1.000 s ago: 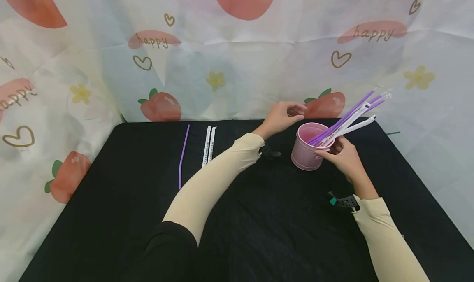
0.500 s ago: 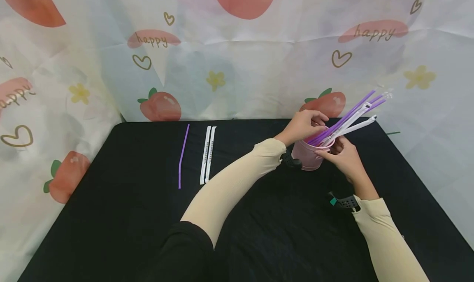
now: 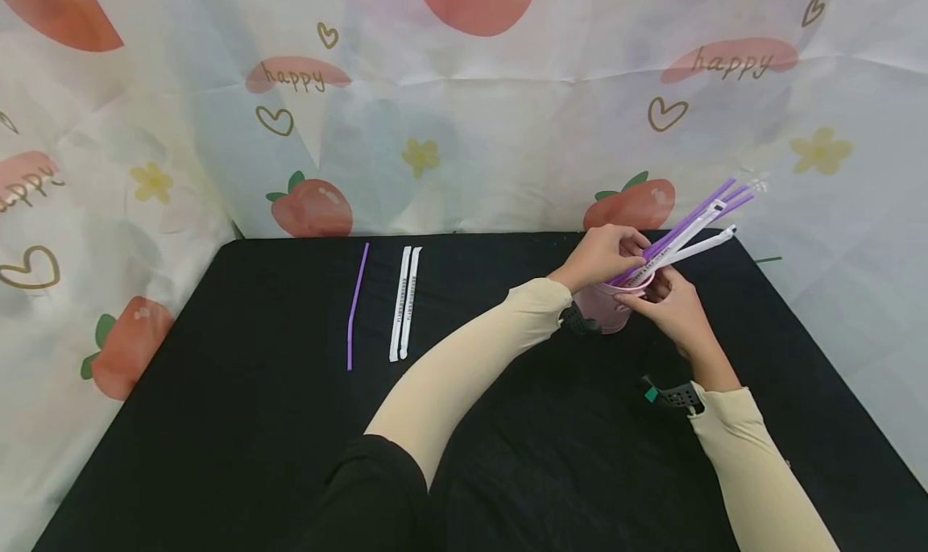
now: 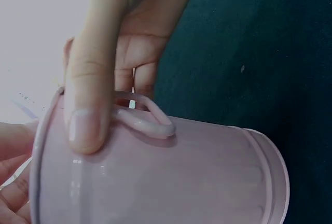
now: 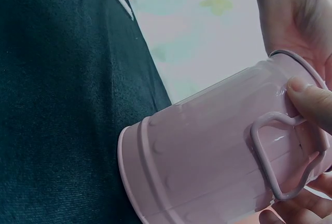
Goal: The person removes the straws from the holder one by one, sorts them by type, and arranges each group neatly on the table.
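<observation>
Gripping pink pail (image 3: 611,310) in right hand (image 3: 677,306), with thumb (image 4: 87,130) on outer wall near rim, just beside wire-loop handle (image 4: 155,127), and fingers round behind; standing pail base-down on black tablecloth (image 3: 239,423), near its far edge, right of centre; reaching over pail's left rim with left hand (image 3: 605,254), with fingers bent and near thumb, at a narrow gap, right by the straws; can't tell pinch from mere touch there, with fingertips partly hidden in head view and cut off in both wrist views.

Leaning out over pail's right rim: purple straws (image 3: 696,211) with clear wrap at tips, plus two white-wrapped straws (image 3: 702,246); lying on tablecloth, left of pail and well apart: one loose purple straw (image 3: 352,310), slightly bent, furthest left; just right of it, printed white pair (image 3: 399,304), side by side, near parallel.

Wearing cream sleeves (image 3: 761,463) on both forearms; dark strap (image 3: 680,394) with green tab on right wrist; hanging behind tablecloth: fruit-print backdrop (image 3: 493,149) with hearts, yellow flowers, "happy" lettering.
</observation>
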